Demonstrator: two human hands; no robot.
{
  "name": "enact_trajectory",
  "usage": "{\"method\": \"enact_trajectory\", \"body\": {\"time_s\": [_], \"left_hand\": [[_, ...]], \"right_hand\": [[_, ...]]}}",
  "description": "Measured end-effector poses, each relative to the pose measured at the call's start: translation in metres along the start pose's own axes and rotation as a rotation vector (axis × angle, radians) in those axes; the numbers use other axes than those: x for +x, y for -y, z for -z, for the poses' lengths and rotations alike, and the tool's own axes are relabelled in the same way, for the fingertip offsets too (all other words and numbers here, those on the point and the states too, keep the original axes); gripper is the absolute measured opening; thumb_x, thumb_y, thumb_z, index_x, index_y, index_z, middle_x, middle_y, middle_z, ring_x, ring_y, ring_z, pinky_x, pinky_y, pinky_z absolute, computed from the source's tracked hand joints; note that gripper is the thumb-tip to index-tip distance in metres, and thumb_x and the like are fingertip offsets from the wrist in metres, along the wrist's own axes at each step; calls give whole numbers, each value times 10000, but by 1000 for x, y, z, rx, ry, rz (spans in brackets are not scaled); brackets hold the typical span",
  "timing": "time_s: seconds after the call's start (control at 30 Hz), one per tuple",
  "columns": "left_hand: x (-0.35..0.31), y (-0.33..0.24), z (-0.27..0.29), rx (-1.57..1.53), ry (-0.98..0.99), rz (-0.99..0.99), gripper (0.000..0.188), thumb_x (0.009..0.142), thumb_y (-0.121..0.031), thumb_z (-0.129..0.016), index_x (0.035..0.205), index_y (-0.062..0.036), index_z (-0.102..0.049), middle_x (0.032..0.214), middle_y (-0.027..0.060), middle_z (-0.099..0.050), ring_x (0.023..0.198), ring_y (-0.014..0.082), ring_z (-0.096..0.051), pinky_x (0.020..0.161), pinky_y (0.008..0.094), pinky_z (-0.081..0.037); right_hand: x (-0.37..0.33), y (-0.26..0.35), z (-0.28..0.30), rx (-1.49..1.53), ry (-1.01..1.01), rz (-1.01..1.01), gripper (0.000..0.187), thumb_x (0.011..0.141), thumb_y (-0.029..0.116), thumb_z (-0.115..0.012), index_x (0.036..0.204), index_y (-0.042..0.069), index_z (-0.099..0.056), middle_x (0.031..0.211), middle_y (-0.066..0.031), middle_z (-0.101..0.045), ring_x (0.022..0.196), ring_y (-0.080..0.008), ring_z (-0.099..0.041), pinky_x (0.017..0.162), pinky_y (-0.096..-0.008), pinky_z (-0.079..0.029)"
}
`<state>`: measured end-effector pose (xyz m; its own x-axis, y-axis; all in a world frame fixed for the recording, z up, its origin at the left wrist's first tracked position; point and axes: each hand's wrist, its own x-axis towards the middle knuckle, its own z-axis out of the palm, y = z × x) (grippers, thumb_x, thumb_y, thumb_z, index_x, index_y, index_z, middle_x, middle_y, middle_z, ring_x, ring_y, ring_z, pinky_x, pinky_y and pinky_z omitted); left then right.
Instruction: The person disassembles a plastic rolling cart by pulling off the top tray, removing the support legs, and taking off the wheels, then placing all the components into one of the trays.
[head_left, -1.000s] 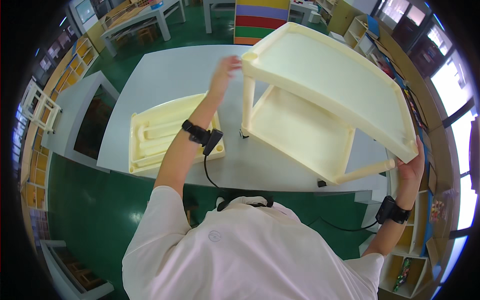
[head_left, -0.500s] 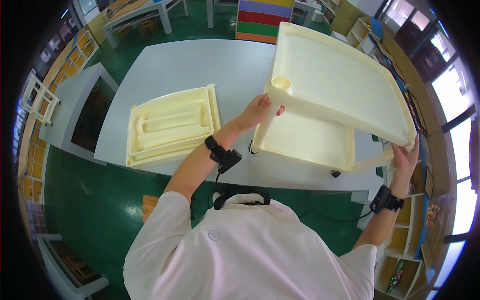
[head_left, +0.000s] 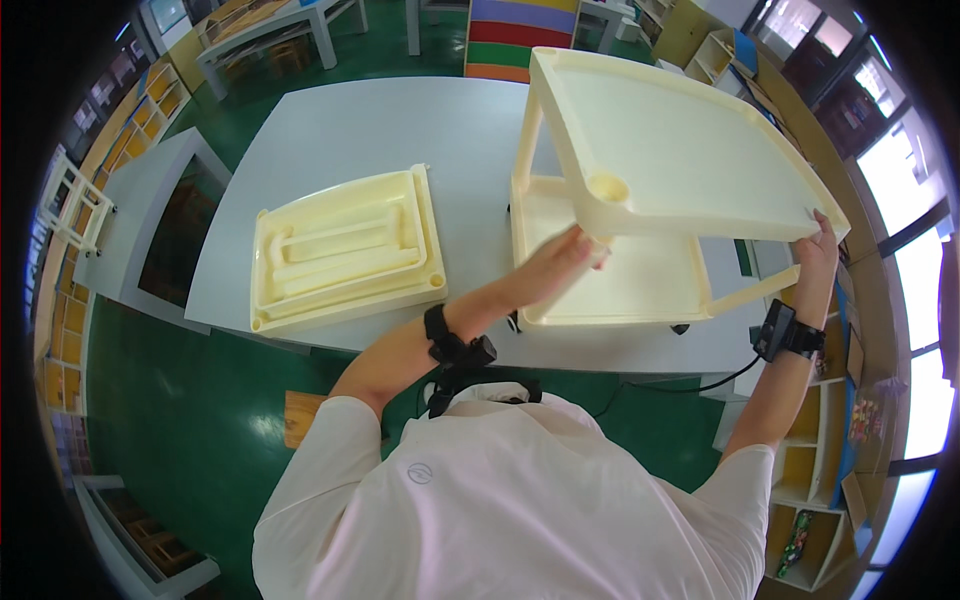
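Note:
A cream plastic upper tray (head_left: 700,150), with a round cup-like recess at its near left corner, is tilted above a lower tray (head_left: 650,280) of the same colour. Posts join the levels, and small black casters show under the lower one. My left hand (head_left: 555,268) is closed around the near left post (head_left: 568,298), just beneath the recess; motion slightly blurs it. At the near right corner, my right hand (head_left: 818,248) grips the upper tray's edge, thumb on top. Below that hand, a right post (head_left: 755,292) slants up from the lower tray, its upper end apart from the corner.
On the left of the grey table (head_left: 350,120) lies another cream tray (head_left: 345,250) with long thin pieces inside. A striped cabinet (head_left: 520,35) stands beyond the table. Shelving (head_left: 810,440) lines the right side, and a small wooden stool (head_left: 300,418) is below the left edge.
The upper tray's near left corner has moved right and nearer to me. My left hand has followed it rightward and down, while my right hand has moved up slightly along the right corner.

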<state>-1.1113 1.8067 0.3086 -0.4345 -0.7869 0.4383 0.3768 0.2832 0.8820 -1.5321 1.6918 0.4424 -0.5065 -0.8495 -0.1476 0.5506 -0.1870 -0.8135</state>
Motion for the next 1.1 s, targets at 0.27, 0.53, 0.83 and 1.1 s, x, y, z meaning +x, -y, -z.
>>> {"method": "enact_trajectory", "body": {"time_s": [0.27,0.53,0.83,1.1], "left_hand": [[14,20,-72,190,156,-92,320,966,-217,-432,1187,10,-478,1082,88,-546,966,160,-516,882,306,-426],[33,39,-79,214,176,-148,288,938,-176,-453,1163,-4,-504,1045,97,-563,943,168,-537,839,312,-444],[39,47,-78,228,207,-158,258,903,-123,-479,1133,-22,-537,998,109,-585,913,180,-564,783,320,-468],[-22,29,31,248,-34,-10,151,896,-78,-518,999,-6,-602,643,39,-578,497,84,-529,490,208,-442]], "right_hand": [[-4,40,-23,-3,249,-54,381,886,107,-523,1225,-36,-424,1220,-174,-514,1124,-281,-503,981,-359,-408],[-47,6,20,-672,313,493,348,871,94,-512,1176,-59,-447,1199,-180,-517,1145,-317,-477,1010,-393,-379],[-58,-16,40,92,381,-105,338,909,145,-463,1186,-48,-470,1168,-191,-554,1082,-293,-546,943,-419,-450],[-17,-6,74,6,316,-243,361,845,77,-529,1180,-45,-467,1100,-187,-584,994,-312,-594,870,-417,-506]]}}
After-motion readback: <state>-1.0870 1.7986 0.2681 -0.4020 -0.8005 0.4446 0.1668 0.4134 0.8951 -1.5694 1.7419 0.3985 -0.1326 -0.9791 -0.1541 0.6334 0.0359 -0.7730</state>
